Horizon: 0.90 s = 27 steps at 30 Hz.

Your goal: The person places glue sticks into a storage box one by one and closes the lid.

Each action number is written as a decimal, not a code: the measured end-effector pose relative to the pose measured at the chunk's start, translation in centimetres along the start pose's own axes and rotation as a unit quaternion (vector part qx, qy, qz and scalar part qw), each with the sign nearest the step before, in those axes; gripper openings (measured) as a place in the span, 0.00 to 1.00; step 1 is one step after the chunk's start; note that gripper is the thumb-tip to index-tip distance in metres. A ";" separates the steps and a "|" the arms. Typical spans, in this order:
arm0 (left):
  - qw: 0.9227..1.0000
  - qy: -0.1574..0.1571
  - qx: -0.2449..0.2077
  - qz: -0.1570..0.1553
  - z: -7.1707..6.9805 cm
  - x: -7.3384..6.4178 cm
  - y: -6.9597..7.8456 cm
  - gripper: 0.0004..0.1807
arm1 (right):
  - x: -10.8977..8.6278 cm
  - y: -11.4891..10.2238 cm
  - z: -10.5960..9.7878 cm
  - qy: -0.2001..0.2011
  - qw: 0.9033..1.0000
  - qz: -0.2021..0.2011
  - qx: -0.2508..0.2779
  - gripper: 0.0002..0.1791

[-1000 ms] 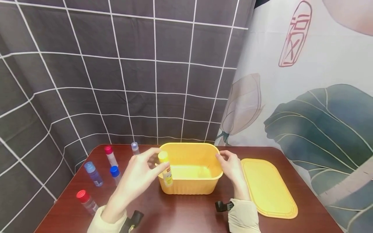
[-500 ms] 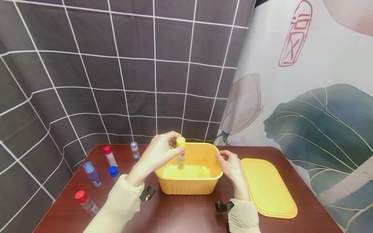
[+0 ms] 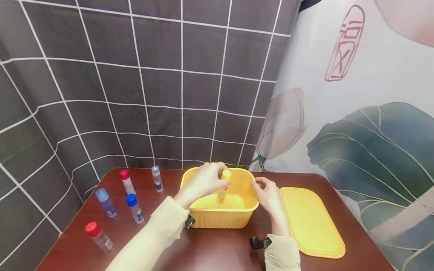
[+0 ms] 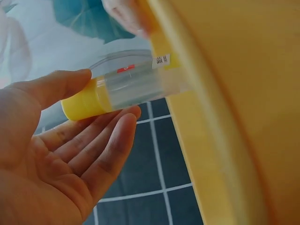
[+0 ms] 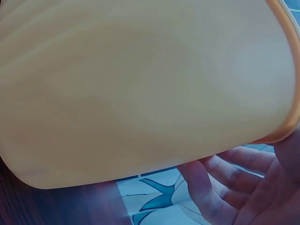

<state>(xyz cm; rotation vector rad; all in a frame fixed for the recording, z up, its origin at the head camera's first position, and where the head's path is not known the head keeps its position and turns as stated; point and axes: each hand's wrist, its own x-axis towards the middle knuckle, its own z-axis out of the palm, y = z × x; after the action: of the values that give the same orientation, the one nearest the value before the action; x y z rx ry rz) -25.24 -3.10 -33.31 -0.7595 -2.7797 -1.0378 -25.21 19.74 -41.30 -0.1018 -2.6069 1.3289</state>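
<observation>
A: From my remote post, what lies nearest?
B: Nearest, my right hand (image 3: pixel 268 194) grips the yellow box (image 3: pixel 222 220) by its rim (image 3: pixel 223 209); farther in, my left hand (image 3: pixel 204 182) pinches a bottle (image 3: pixel 222 192) by its cap (image 3: pixel 226 174), its lower end inside the box.
A: What might go wrong?
B: I judge a drop or topple likeliest, caused by that small, high hold.
A: Its direction?
B: Cap up, base down; long axis nearly upright, slightly tilted.

the head view is bright, with sheen on the table (image 3: pixel 220 248); wrist views dimmer, box rim (image 4: pixel 206 89) blurred.
</observation>
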 end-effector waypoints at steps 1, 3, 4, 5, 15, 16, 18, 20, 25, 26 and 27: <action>1.000 -0.012 0.005 0.001 0.2 0.3 0.0 0.10 | 0.0 0.0 0.0 0.001 1.000 0.003 0.001 0.17; 0.999 -0.037 0.015 0.009 0.6 0.9 0.0 0.10 | 0.0 0.1 0.1 0.003 1.000 0.007 0.002 0.17; 0.998 -0.047 0.024 0.017 0.8 1.2 0.0 0.10 | 0.0 0.1 0.1 0.004 1.000 0.010 0.002 0.17; 0.998 -0.057 0.034 0.023 0.9 1.5 0.0 0.09 | 0.0 0.1 0.2 0.003 1.000 0.009 0.004 0.17; 0.981 -0.141 0.114 0.073 1.8 4.4 0.3 0.09 | 0.1 0.0 0.2 -0.002 1.000 -0.006 0.011 0.16; 0.979 -0.148 0.120 0.074 2.0 4.7 0.3 0.08 | 0.1 0.0 0.2 -0.003 1.000 -0.006 0.012 0.16; 0.974 -0.162 0.136 0.079 2.3 5.2 0.3 0.09 | 0.1 -0.1 0.2 -0.003 1.000 -0.005 0.012 0.16; 0.969 -0.175 0.149 0.085 2.6 5.8 0.3 0.09 | 0.1 -0.1 0.1 -0.004 1.000 -0.005 0.012 0.16; 0.959 -0.205 0.174 0.093 3.5 6.9 0.6 0.10 | 0.0 -0.1 0.2 -0.003 1.000 -0.003 0.012 0.16; 0.957 -0.208 0.179 0.093 3.7 7.1 0.7 0.09 | -0.1 -0.1 0.2 -0.003 1.000 -0.003 0.014 0.16; 0.956 -0.211 0.184 0.092 3.9 7.3 0.7 0.08 | -0.1 -0.1 0.2 -0.004 1.000 -0.003 0.015 0.16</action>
<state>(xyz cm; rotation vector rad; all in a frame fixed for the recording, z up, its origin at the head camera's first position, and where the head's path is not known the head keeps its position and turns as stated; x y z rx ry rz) -30.93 2.95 -34.14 -1.2701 -3.0236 -0.3319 -25.17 19.48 -41.35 -0.0839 -2.5898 1.3684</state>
